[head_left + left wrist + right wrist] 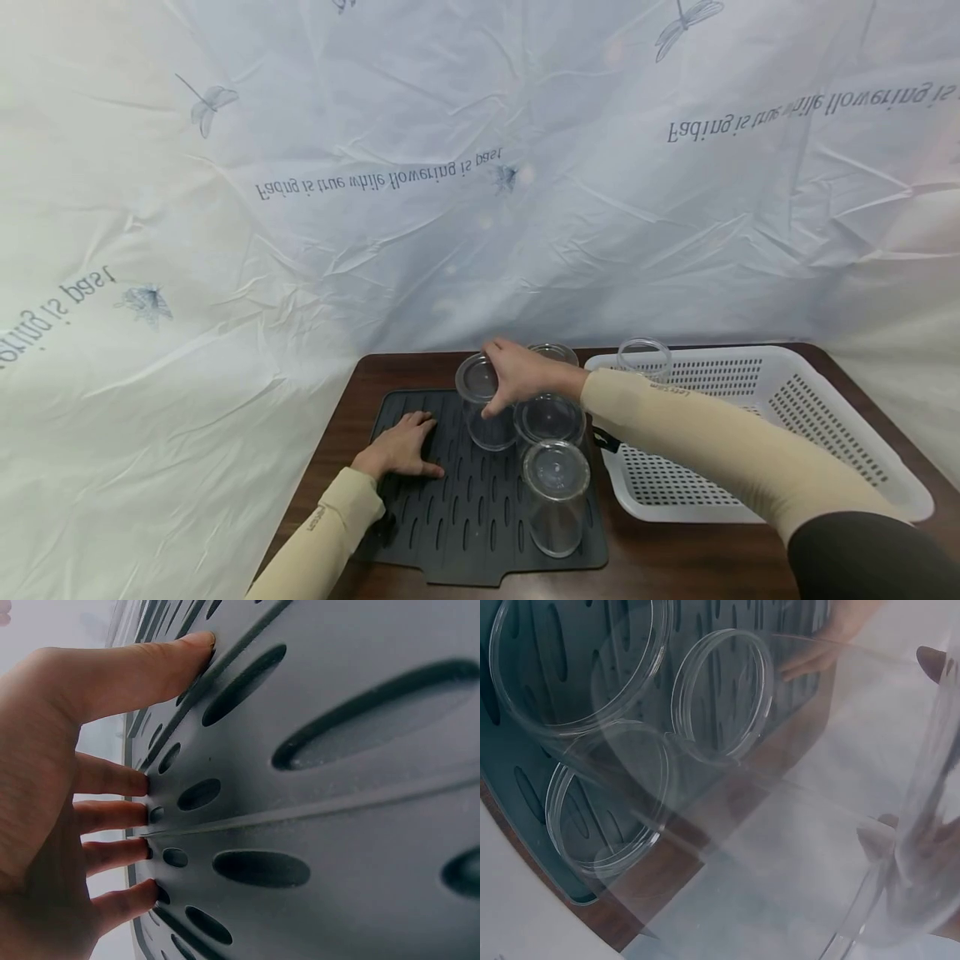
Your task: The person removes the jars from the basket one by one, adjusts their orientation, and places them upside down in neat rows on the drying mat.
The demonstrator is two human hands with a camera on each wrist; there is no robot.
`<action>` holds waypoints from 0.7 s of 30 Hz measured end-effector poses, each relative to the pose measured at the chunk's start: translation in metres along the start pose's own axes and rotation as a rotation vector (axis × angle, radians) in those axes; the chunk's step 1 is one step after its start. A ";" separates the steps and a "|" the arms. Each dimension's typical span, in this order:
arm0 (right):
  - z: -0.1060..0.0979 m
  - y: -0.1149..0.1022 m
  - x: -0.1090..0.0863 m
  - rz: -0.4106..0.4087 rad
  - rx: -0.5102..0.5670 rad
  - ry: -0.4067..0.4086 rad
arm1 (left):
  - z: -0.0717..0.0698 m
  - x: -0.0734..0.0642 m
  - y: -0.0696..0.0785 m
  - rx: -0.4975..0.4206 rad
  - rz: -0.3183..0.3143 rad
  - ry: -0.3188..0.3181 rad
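Observation:
My right hand (521, 373) reaches across and grips a clear cylindrical jar (480, 421) near its top, thumb on the near side and fingers on the far side. The jar is over the dark ribbed drying mat (465, 533); whether its lower end touches the mat cannot be told. Fingertips (932, 664) show through clear walls in the right wrist view. My left hand (401, 446) rests on the mat's left part, fingers spread, fingertips (139, 814) against its surface. Beside the gripped jar stand a front jar (557, 508), a middle jar (550, 419) and a partly hidden back jar (557, 352).
A white perforated basket (772, 362) lies to the right of the mat, partly covered by my right forearm. Another clear jar (645, 358) is at its far left corner. Beneath everything is a dark brown table (637, 554), with a printed white sheet (465, 250) behind.

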State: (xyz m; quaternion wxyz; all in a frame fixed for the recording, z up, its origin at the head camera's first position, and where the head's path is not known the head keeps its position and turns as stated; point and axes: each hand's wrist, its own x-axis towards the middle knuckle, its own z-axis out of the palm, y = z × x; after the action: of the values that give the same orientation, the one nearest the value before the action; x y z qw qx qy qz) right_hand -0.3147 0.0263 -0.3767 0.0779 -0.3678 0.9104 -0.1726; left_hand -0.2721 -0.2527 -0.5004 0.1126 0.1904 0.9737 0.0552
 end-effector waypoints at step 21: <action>0.000 -0.005 0.003 0.022 -0.157 -0.065 | 0.004 0.002 -0.001 -0.005 -0.014 0.012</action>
State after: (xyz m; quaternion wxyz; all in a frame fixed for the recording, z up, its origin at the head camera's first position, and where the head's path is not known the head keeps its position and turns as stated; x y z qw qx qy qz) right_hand -0.3133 0.0204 -0.3751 0.0800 -0.3683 0.9221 -0.0877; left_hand -0.2735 -0.2528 -0.5046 0.1076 0.1828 0.9755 0.0582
